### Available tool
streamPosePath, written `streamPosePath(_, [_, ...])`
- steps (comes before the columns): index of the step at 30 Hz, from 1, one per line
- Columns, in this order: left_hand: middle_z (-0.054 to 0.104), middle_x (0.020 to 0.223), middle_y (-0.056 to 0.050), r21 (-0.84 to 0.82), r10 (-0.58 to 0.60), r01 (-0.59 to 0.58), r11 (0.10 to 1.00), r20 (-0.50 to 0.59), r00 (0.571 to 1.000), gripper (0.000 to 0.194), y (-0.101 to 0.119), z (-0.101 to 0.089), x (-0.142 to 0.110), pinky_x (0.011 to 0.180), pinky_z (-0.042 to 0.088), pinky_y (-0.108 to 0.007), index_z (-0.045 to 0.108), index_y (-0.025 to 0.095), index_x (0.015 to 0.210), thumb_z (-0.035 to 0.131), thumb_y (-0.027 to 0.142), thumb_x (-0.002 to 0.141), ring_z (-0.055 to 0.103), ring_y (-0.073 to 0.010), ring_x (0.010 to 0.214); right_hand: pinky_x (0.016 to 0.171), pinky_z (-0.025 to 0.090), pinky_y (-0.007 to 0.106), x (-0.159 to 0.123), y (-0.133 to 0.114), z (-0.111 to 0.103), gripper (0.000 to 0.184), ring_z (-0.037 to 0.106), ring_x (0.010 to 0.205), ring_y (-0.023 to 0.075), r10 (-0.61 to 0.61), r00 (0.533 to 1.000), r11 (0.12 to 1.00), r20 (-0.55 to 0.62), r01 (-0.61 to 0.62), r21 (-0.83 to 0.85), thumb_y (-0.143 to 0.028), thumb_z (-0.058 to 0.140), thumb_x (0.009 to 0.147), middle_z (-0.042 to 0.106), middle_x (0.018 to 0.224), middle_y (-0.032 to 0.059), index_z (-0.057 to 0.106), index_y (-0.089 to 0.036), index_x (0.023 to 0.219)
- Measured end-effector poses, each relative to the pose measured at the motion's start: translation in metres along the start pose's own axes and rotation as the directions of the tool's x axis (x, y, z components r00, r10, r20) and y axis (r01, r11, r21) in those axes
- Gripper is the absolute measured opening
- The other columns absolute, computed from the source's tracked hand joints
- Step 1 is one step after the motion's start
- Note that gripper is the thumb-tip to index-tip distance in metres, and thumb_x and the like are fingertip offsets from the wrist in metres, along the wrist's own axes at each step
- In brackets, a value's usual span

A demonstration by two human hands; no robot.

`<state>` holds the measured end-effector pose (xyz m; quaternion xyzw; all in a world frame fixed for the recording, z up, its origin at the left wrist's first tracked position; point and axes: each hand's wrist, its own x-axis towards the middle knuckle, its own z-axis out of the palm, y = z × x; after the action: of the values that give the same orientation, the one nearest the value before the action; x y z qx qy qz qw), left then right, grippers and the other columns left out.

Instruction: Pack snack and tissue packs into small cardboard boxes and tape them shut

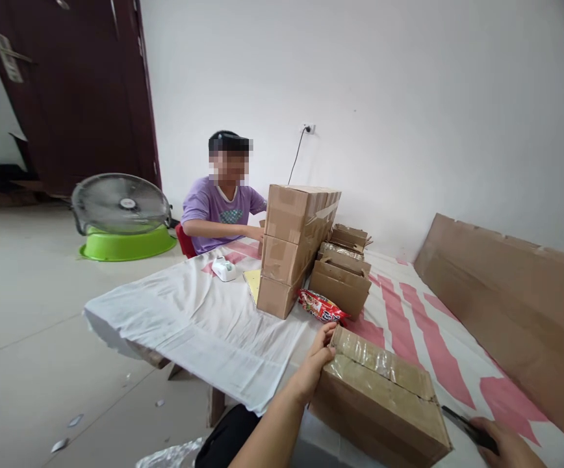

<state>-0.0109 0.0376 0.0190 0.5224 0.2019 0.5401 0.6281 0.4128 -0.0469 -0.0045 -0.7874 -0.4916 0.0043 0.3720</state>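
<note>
A taped cardboard box (379,396) sits at the near edge of the table, its top seam covered with clear tape. My left hand (317,364) grips the box's left end, fingers curled over its upper corner. Off the box's right end, my right hand (503,445) is closed around a dark knife (467,426). The knife's tip points left and lies close to the box's right corner; whether it touches I cannot tell. Just beyond my left hand lies a red snack packet (321,307).
Stacked sealed boxes (286,250) form a wall mid-table, with opened boxes (343,279) to their right. A white tape dispenser (224,268) lies on the left. Across the table sits a person in a purple shirt (204,208). A large cardboard sheet (511,305) stands along the right.
</note>
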Motion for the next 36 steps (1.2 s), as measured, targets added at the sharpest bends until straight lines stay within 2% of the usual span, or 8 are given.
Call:
streamPosePath(3, [0.054,0.126,-0.008,0.007,0.0,-0.001,1.0,0.019,1.0,0.065,0.001,0.0,-0.001,0.104,0.031,-0.045,0.04,0.022,0.13,0.05,0.029,0.066,0.045,-0.0299,0.122,0.084,0.051,0.049,-0.004,0.003,0.001,0.022,0.068,0.088,0.0363,-0.154,0.956,0.987,0.248,0.159,0.0,-0.033,0.059,0.047,0.074,0.082,0.0057,0.068,-0.033,0.067])
streamPosePath(6, [0.051,0.131,-0.008,0.003,-0.003,0.003,1.0,0.046,0.999,0.066,0.002,-0.002,-0.001,0.103,0.031,-0.043,0.038,0.022,0.131,0.051,0.028,0.067,0.044,-0.0301,0.123,0.087,0.049,0.047,-0.003,-0.004,0.0,0.029,0.067,0.092,0.0347,-0.184,0.93,0.971,0.319,0.222,-0.087,-0.032,0.055,0.052,0.074,0.09,0.0072,0.07,-0.028,0.076])
streamPosePath(11, [0.048,0.136,-0.009,0.023,-0.004,0.003,1.0,0.046,0.999,0.065,0.004,-0.004,-0.001,0.106,0.027,-0.042,0.039,0.021,0.132,0.051,0.028,0.069,0.04,-0.0298,0.127,0.083,0.049,0.044,0.017,-0.036,-0.012,0.041,0.066,0.094,0.031,-0.167,0.965,0.945,0.203,0.215,-0.248,-0.031,0.046,0.067,0.071,0.098,0.0122,0.065,-0.017,0.101])
streamPosePath(15, [0.047,0.138,-0.008,0.035,-0.007,0.006,0.999,0.047,0.999,0.064,0.004,-0.003,-0.002,0.105,0.028,-0.043,0.039,0.021,0.133,0.049,0.027,0.07,0.039,-0.0301,0.128,0.091,0.046,0.043,0.028,-0.103,-0.027,0.051,0.059,0.111,0.0292,-0.298,0.947,0.92,0.115,0.318,-0.231,-0.041,0.039,0.085,0.062,0.123,0.0141,0.051,-0.017,0.127])
streamPosePath(19, [0.048,0.138,-0.008,0.028,-0.004,0.002,1.0,0.041,0.999,0.064,0.003,-0.004,-0.002,0.107,0.028,-0.045,0.04,0.022,0.133,0.05,0.027,0.07,0.038,-0.0312,0.13,0.088,0.048,0.036,0.005,-0.198,-0.031,0.042,0.062,0.104,0.0229,-0.639,0.65,0.678,0.411,0.728,-0.098,-0.041,0.042,0.093,0.063,0.121,0.0072,0.049,-0.026,0.131])
streamPosePath(21, [0.048,0.138,-0.008,0.03,0.001,-0.002,1.0,0.043,0.999,0.063,0.002,-0.004,-0.002,0.107,0.027,-0.046,0.04,0.022,0.133,0.05,0.027,0.071,0.039,-0.0315,0.13,0.08,0.049,0.033,-0.012,-0.237,-0.025,0.036,0.064,0.091,0.0204,-0.674,0.485,0.547,0.557,0.835,-0.066,-0.038,0.046,0.093,0.064,0.112,0.0064,0.054,-0.026,0.125])
streamPosePath(24, [0.048,0.138,-0.009,0.034,0.01,-0.012,0.999,0.059,0.998,0.063,0.002,-0.005,-0.002,0.107,0.028,-0.046,0.041,0.021,0.133,0.051,0.028,0.071,0.038,-0.0322,0.131,0.076,0.048,0.031,-0.03,-0.274,-0.013,0.032,0.063,0.088,0.0196,-0.665,0.329,0.427,0.671,0.904,-0.019,-0.032,0.046,0.093,0.064,0.106,0.0082,0.056,-0.021,0.122])
streamPosePath(36, [0.051,0.134,-0.009,0.064,0.01,-0.013,0.998,0.045,0.999,0.064,0.002,-0.006,-0.001,0.105,0.03,-0.045,0.04,0.021,0.134,0.051,0.028,0.072,0.042,-0.0313,0.126,0.058,0.039,0.025,-0.025,-0.33,-0.003,0.03,0.06,0.058,0.0152,-0.301,0.178,0.546,0.937,0.838,0.017,-0.025,0.031,0.097,0.07,0.077,0.0028,0.061,-0.02,0.103])
